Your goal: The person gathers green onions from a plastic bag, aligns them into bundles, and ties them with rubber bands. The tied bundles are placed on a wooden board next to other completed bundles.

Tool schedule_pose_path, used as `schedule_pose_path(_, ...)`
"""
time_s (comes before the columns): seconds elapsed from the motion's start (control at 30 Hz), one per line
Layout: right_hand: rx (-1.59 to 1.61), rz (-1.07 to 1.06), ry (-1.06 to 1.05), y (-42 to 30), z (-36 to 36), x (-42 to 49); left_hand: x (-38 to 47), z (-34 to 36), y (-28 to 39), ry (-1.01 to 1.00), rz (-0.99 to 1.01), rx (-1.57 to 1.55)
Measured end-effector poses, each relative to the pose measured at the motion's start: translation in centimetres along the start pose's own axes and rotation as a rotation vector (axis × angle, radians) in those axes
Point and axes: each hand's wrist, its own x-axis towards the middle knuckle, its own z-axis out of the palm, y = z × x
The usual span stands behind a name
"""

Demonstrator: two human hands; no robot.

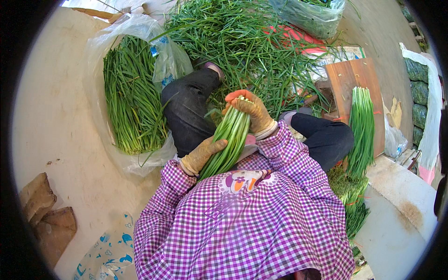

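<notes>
A bunch of garlic chives [229, 138] lies slantwise over my lap, its pale cut ends upward and its green leaves toward my checked smock. My left hand [203, 154], in a soiled work glove, grips the bunch around its middle. Around the pale stem ends closes my right hand [253, 110], in a glove with orange fingertips. The lower leaf tips are hidden by the smock. To the left, an opened clear plastic bag [127, 166] holds a thick pile of untied chives [134, 94].
Loose green leaves [241, 38] cover the ground ahead. On the right, a wooden board [341, 75] bears a neat chive bundle [362, 129]. More bundles [353, 203] lie below it. Another filled plastic bag [311, 17] stands ahead at right. Cardboard pieces [52, 224] lie at left.
</notes>
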Motion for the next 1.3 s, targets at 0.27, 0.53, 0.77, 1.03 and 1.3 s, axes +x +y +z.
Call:
schedule_pose_path(0.27,-0.269,-0.601,0.102,-23.0,-1.2,-5.0,-7.0,-0.3,2.4,0.099,0.022,0.624)
schedule_pose_path(0.53,-1.012,-0.721,0.075,-25.9,2.9,-2.1,-5.5,-1.1,13.2,0.251,0.57,0.712)
schedule_pose_path(0.77,-1.149,-0.426,-0.214,-27.7,14.3,-6.3,6.3,10.0,18.6,-0.372,0.775,0.802)
schedule_pose_path(1.03,-1.231,-0.289,-0.183,-28.3,14.6,-5.9,9.0,18.8,11.5,-0.775,0.478,-0.178)
schedule_pose_path(1.3,-0.865,-0.136,0.208,-14.3,-2.7,-10.3,12.3,12.3,2.7,-0.251,0.195,-0.496)
